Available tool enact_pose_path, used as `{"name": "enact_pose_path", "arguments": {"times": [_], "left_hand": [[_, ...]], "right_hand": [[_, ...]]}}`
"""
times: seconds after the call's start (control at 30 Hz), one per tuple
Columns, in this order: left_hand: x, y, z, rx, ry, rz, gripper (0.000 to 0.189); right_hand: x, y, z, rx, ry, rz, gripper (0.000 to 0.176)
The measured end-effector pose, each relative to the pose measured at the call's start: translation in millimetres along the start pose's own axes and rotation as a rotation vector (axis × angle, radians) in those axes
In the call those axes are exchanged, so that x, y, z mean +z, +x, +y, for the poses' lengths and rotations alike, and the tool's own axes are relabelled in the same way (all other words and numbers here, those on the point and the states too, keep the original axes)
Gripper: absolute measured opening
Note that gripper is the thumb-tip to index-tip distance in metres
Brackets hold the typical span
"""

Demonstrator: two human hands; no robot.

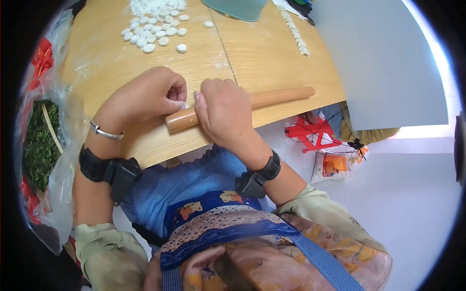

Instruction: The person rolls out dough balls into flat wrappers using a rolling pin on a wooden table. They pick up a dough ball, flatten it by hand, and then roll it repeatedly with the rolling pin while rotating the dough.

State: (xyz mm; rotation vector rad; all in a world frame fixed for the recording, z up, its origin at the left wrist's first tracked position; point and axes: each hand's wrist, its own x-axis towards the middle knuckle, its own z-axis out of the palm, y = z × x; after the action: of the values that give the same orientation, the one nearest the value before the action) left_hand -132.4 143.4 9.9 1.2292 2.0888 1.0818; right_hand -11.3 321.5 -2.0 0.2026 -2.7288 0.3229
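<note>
A pale wooden table (264, 56), dusted in places with white powder, spreads out ahead, its near edge close to the person's lap. Along that edge lies the rolling pin (284, 96), slanting, one end towards the near right corner. The right hand (227, 110) is closed over it towards its left end, with most of the barrel bare on the other side. For a smooth roll, I would judge, that palm should press lightly and evenly, keeping the pin flat. The left hand (145, 92) is curled nearly closed just beside the pin's left end, its fingertips whitened (whether they pinch anything, I cannot tell). They are best kept just clear of the wood as it turns. Further out, towards the far left corner, pale discs (181, 48) lie loosely grouped beside white powder (145, 6); well apart, a pale knobbly strip (293, 33) runs near the right edge, and a green container (238, 11) sits at the far side.
</note>
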Motion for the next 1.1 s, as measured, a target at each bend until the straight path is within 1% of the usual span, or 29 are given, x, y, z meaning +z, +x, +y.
{"name": "enact_pose_path", "arguments": {"times": [0.03, 0.13, 0.23, 0.37, 0.43, 0.47, 0.63, 0.67, 0.73, 0.8, 0.87, 0.93, 0.97, 1.03, 1.1], "left_hand": [[2.2, 0.6, 1.3, 0.005, -0.009, 0.015, 0.011], [0.4, 1.5, 5.6, -0.003, 0.041, -0.02, 0.011], [-3.8, -1.4, 7.2, -0.029, 0.013, -0.005, 0.012], [0.9, -1.5, 1.6, 0.014, -0.088, 0.06, 0.011], [-1.8, -1.4, 1.8, -0.007, -0.064, -0.043, 0.01], [-3.8, -1.9, 1.4, -0.005, -0.061, -0.032, 0.01], [-14.6, -6.1, 2.1, -0.075, 0.007, -0.057, 0.007], [-14.4, -4.6, -0.2, -0.101, -0.001, -0.058, 0.007], [-12.0, -2.5, -5.3, -0.099, -0.113, -0.067, 0.007], [-11.9, -4.6, -1.1, -0.163, -0.136, -0.071, 0.007], [-14.2, -5.3, 2.4, -0.183, -0.146, -0.064, 0.007], [-15.7, -3.6, 2.1, -0.221, -0.086, -0.101, 0.008], [-15.1, -3.7, 1.3, -0.221, -0.088, -0.098, 0.008], [-14.1, -2.9, -7.5, -0.109, -0.053, -0.096, 0.009], [-13.9, -2.4, -11.7, -0.047, -0.018, -0.088, 0.011]], "right_hand": [[-0.5, -6.1, -0.6, -0.037, -0.009, 0.047, 0.019], [-2.2, -17.2, -3.1, -0.075, -0.024, 0.086, 0.024], [-6.0, -22.3, -5.9, -0.071, -0.033, 0.067, 0.026], [-6.1, -22.8, -7.6, -0.09, -0.008, 0.098, 0.023], [-2.7, -19.9, -8.9, -0.071, -0.049, 0.073, 0.025], [-1.6, -19.4, -9.1, -0.082, -0.051, 0.077, 0.025], [5.2, -10.9, -12.1, -0.073, -0.005, 0.075, 0.023], [7.2, -10.8, -10.5, -0.075, 0.018, 0.06, 0.023], [5.7, -10.9, -12.7, -0.081, -0.064, 0.08, 0.022], [-0.4, -14.9, -16.4, -0.069, -0.023, 0.044, 0.022], [-3.5, -14.3, -15.0, -0.1, -0.043, 0.021, 0.021], [-1.6, -11.8, -12.6, -0.119, -0.04, 0.014, 0.021], [-1.5, -11.0, -11.9, -0.115, -0.025, 0.018, 0.021], [1.1, -8.1, -12.5, -0.107, -0.025, 0.029, 0.021], [7.0, 0.1, -12.4, -0.046, -0.057, 0.023, 0.02]]}}
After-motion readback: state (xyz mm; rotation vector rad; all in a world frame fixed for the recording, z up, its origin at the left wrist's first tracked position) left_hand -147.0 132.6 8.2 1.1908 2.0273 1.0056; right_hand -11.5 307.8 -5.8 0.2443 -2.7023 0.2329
